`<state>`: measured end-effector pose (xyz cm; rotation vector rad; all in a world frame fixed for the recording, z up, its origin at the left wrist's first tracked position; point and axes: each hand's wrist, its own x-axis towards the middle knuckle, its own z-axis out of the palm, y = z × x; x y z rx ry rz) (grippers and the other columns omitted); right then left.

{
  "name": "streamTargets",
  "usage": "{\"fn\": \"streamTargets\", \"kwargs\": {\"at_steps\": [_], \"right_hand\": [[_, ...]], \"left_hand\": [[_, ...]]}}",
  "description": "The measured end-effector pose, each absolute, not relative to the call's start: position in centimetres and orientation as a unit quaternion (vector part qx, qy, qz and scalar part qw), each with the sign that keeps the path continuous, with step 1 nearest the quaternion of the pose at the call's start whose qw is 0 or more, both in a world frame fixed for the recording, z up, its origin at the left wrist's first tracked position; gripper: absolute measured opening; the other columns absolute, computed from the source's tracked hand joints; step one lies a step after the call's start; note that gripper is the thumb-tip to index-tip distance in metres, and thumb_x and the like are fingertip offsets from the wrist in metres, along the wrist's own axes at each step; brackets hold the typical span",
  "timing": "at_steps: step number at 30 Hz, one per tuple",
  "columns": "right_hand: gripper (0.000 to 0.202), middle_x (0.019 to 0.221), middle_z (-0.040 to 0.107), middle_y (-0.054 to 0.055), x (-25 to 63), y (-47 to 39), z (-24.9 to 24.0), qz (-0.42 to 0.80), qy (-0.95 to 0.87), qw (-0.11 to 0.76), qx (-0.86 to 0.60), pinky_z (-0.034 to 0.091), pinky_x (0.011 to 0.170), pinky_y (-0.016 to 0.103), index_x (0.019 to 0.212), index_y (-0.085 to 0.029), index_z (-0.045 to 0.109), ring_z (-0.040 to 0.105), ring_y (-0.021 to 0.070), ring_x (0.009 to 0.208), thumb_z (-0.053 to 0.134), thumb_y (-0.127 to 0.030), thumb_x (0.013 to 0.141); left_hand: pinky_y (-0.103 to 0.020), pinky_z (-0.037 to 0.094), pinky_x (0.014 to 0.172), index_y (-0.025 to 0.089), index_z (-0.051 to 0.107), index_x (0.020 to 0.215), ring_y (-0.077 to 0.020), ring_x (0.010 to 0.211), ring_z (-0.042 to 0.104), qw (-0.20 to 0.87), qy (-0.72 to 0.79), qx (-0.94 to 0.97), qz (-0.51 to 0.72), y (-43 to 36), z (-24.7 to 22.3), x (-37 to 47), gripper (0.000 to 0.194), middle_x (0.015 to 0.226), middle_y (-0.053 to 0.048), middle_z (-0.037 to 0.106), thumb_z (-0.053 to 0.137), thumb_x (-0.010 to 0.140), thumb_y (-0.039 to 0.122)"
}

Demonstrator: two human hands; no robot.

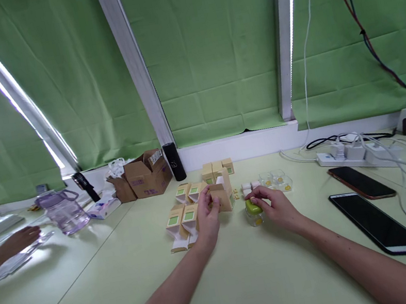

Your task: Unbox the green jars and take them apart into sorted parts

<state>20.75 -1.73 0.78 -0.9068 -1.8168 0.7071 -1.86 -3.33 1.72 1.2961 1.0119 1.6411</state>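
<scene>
In my left hand (pixel 208 215) is a small brown cardboard box (pixel 223 196), held upright with its top flap raised. My right hand (pixel 277 205) has its fingers closed on the green lid of a small clear jar (pixel 254 212), which is at the tabletop. Left of my left hand lie several similar small boxes (pixel 174 220) with green labels and open flaps. Behind the held box stand more small brown boxes (pixel 216 169) in a group. Beyond my right hand are clear jars (pixel 278 180) with yellow labels and small white pieces (pixel 246 188).
Two phones (pixel 376 223) lie at the right, near a power strip (pixel 357 156) with tangled cables. Back left are a larger cardboard box (pixel 148 175), a black cylinder (pixel 174 162), a tissue pack (pixel 103 206) and a purple jug (pixel 63 212). Another person's hand (pixel 24 238) reaches in at far left.
</scene>
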Motion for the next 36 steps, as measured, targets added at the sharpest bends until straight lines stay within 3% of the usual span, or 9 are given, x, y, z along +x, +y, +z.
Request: {"fn": "streamTargets", "kwargs": {"at_steps": [8, 14, 20, 27, 33, 36], "right_hand": [[0.021, 0.1, 0.077, 0.004, 20.7, -1.9, 0.7, 0.277, -0.768, 0.437, -0.378, 0.05, 0.083, 0.035, 0.097, -0.024, 0.07, 0.071, 0.0214, 0.092, 0.052, -0.035, 0.097], [0.018, 0.104, 0.077, 0.005, 20.7, -1.9, 0.6, 0.295, -0.756, 0.445, -0.378, 0.052, 0.085, 0.035, 0.103, -0.025, 0.07, 0.071, 0.0223, 0.094, 0.057, -0.034, 0.093], [0.023, 0.101, 0.076, 0.005, 20.9, -1.6, 0.3, 0.302, -0.751, 0.431, -0.4, 0.052, 0.076, 0.033, 0.104, -0.024, 0.068, 0.07, 0.0209, 0.088, 0.052, -0.039, 0.096], [0.025, 0.101, 0.077, 0.005, 20.8, -1.8, 0.4, 0.282, -0.744, 0.428, -0.428, 0.051, 0.073, 0.035, 0.105, -0.025, 0.066, 0.07, 0.023, 0.086, 0.05, -0.043, 0.097], [0.029, 0.115, 0.073, 0.007, 20.3, -2.2, 0.7, 0.246, -0.736, 0.482, -0.406, 0.05, 0.094, 0.042, 0.114, -0.025, 0.067, 0.066, 0.0255, 0.106, 0.057, -0.044, 0.093], [0.038, 0.116, 0.072, 0.009, 19.8, -2.6, 1.0, 0.25, -0.726, 0.503, -0.397, 0.049, 0.096, 0.043, 0.12, -0.025, 0.067, 0.064, 0.0267, 0.109, 0.063, -0.049, 0.09]], "left_hand": [[-0.026, 0.054, 0.075, 0.027, 0.057, 0.131, -0.0217, 0.107, 0.066, 0.481, 0.377, 0.453, 0.649, -2.9, 0.9, -2.0, 0.061, 0.124, -0.007, 0.069, 0.077, 0.081, 0.056], [-0.034, 0.056, 0.083, 0.025, 0.059, 0.13, -0.0247, 0.111, 0.066, 0.51, 0.351, 0.439, 0.651, -2.7, 0.6, -2.0, 0.063, 0.126, -0.008, 0.068, 0.079, 0.079, 0.054], [-0.035, 0.06, 0.082, 0.022, 0.061, 0.127, -0.0248, 0.107, 0.068, 0.546, 0.324, 0.405, 0.658, -2.8, 0.9, -1.9, 0.055, 0.121, -0.009, 0.07, 0.079, 0.081, 0.045], [-0.046, 0.065, 0.079, 0.022, 0.056, 0.126, -0.0278, 0.102, 0.072, 0.579, 0.311, 0.401, 0.638, -3.2, 1.3, -1.7, 0.043, 0.118, -0.01, 0.071, 0.072, 0.089, 0.039], [-0.044, 0.065, 0.074, 0.024, 0.053, 0.129, -0.0283, 0.096, 0.075, 0.594, 0.311, 0.416, 0.614, -4.2, 2.0, -0.9, 0.048, 0.12, -0.009, 0.07, 0.073, 0.088, 0.041], [-0.04, 0.065, 0.075, 0.025, 0.053, 0.131, -0.0266, 0.096, 0.075, 0.597, 0.314, 0.429, 0.601, -4.7, 2.4, -0.5, 0.053, 0.118, -0.008, 0.07, 0.075, 0.087, 0.046]]}}
